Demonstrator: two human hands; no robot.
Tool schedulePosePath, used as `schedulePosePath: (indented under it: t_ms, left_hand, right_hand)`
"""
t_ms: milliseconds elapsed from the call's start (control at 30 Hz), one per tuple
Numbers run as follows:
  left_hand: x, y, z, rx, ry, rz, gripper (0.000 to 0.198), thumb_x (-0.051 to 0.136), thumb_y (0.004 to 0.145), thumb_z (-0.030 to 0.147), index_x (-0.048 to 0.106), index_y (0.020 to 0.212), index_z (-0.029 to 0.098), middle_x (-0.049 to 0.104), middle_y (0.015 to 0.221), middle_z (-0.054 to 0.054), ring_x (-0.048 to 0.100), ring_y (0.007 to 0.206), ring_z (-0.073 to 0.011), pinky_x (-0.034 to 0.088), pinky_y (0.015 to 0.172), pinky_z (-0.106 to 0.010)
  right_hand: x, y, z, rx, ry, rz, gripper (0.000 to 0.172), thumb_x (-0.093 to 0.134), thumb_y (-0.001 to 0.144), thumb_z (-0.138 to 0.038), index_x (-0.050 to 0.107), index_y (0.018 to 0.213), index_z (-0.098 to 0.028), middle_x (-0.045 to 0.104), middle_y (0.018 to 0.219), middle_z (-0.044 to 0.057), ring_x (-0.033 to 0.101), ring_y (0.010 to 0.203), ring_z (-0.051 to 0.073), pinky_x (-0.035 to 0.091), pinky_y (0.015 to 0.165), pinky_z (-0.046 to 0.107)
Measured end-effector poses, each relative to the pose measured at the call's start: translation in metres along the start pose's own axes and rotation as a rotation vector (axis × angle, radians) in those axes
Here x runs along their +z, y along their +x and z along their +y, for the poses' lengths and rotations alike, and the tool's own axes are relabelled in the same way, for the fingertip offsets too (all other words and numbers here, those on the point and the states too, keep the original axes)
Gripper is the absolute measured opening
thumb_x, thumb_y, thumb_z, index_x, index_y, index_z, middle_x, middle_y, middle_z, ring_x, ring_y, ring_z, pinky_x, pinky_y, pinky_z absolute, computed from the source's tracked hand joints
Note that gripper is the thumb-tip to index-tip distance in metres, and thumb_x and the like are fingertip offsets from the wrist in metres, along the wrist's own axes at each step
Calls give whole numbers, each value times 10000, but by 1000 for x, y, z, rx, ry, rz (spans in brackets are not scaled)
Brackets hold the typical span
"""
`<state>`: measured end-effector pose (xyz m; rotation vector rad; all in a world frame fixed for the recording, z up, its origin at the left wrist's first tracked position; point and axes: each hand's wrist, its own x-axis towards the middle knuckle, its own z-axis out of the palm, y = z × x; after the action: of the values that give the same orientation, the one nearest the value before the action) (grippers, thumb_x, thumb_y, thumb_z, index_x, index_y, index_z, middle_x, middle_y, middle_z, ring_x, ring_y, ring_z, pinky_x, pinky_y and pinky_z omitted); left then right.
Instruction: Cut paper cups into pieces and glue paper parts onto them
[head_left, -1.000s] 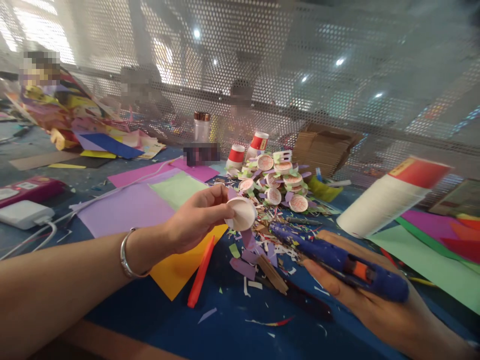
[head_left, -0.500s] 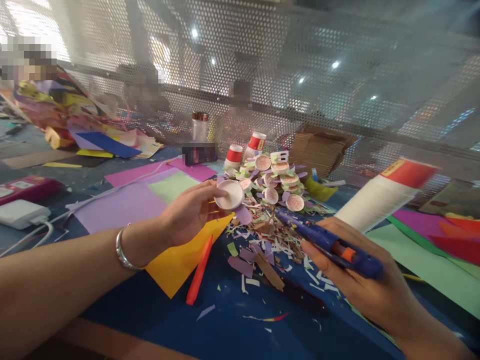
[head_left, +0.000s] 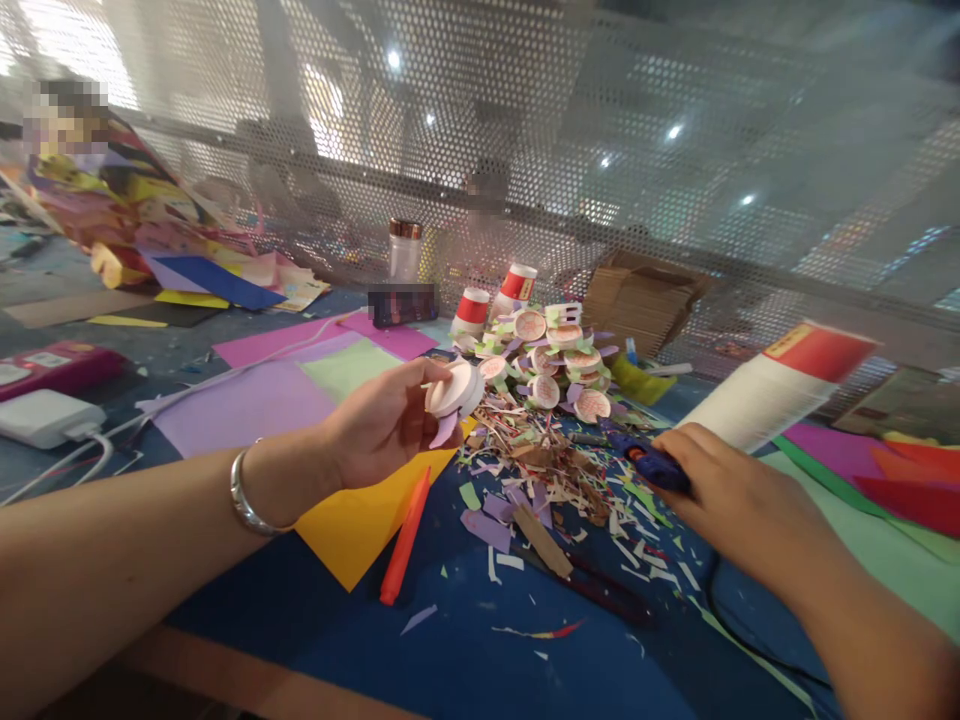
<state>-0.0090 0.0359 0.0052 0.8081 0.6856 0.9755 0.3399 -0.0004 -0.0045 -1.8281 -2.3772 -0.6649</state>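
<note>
**A:** What lies nearest you?

**B:** An orange stick (head_left: 405, 540) on the blue table (head_left: 525, 670), its far end against a yellow sheet (head_left: 352, 530).

**A:** And your hands?

**B:** My left hand (head_left: 382, 425) is closed on a small white cup (head_left: 454, 388). I pinch it between thumb and fingertips, raised over the yellow sheet. A purple paper piece (head_left: 444, 428) hangs from the cup under my thumb. My right hand (head_left: 731, 490) is wrapped over a blue glue gun (head_left: 651, 462), low over the table. Only its front end shows past my knuckles.

**A:** Where is the cup relative to the gun?

**B:** Well apart, off to its left and higher, with a heap of paper scraps (head_left: 555, 475) between them.

**A:** And beyond?

**B:** A pile of decorated cups (head_left: 559, 360) sits just behind the white cup. A stack of cups (head_left: 772, 395) lies on its side past my right hand. Behind everything stands a mesh screen (head_left: 600, 150).
</note>
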Motion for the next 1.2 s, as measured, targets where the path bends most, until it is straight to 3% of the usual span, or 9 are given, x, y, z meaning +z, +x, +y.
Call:
schedulePosePath:
  t_ms: [100, 233, 467, 700, 833, 967, 1033, 1200]
  left_hand:
    - [1, -2, 1, -10, 13, -16, 184, 475, 895, 196, 580, 746, 167, 626, 583, -4, 598, 460, -124, 526, 554, -244]
    - [1, -3, 0, -27, 42, -28, 183, 487, 900, 201, 573, 742, 167, 617, 611, -2, 592, 452, -120, 540, 540, -253]
    - [2, -4, -5, -82, 92, -37, 247, 497, 892, 205, 572, 663, 153, 558, 580, 7, 517, 410, -88, 488, 470, -220]
    - [0, -2, -6, -85, 98, -45, 290, 504, 914, 234, 580, 644, 159, 536, 529, 14, 496, 414, -87, 505, 505, -215]
    - [-1, 1, -9, -70, 97, -95, 255, 504, 921, 234, 583, 689, 163, 573, 583, 8, 492, 430, -82, 510, 524, -219]
    - [-4, 3, -13, -70, 105, -163, 153, 515, 899, 231, 601, 796, 159, 638, 704, -29, 569, 505, -106, 494, 512, -224]
    - [-6, 5, -14, -45, 116, -192, 124, 508, 894, 227, 593, 829, 165, 649, 739, -35, 598, 541, -115, 478, 498, -215]
    - [-8, 4, -10, 24, 120, -227, 127, 465, 891, 205, 548, 798, 182, 614, 676, -8, 593, 498, -119, 459, 456, -217]
  right_hand:
    - [3, 2, -1, 15, -1, -59, 117, 560, 828, -255, 595, 937, -230, 649, 981, 94, 669, 809, 310, 363, 498, 325]
    - [9, 3, 1, 11, 75, -91, 159, 582, 819, -234, 613, 975, -221, 660, 1028, 90, 679, 861, 305, 437, 562, 344]
    - [19, 4, 10, -10, 258, -121, 235, 605, 895, -384, 647, 1036, -201, 684, 1009, 90, 695, 910, 264, 549, 765, 364]
    - [7, -1, 13, 55, 440, -176, 421, 669, 826, -467, 662, 1168, -220, 684, 1108, 115, 713, 870, 281, 585, 722, 402]
    - [-23, 5, -23, 24, 474, -52, 331, 597, 897, -510, 687, 1089, -256, 675, 1141, 102, 692, 905, 287, 564, 748, 429]
    - [-47, 15, -82, -209, 605, -98, 200, 547, 981, -391, 687, 987, -248, 699, 1032, 67, 671, 936, 233, 543, 824, 378]
    - [-49, 22, -106, -314, 608, -141, 169, 557, 984, -329, 680, 1009, -217, 696, 1053, 82, 656, 995, 246, 526, 881, 407]
    - [-39, 40, -137, -344, 623, -214, 111, 633, 930, -245, 665, 1019, -188, 665, 1128, 110, 621, 1100, 288, 491, 959, 466]
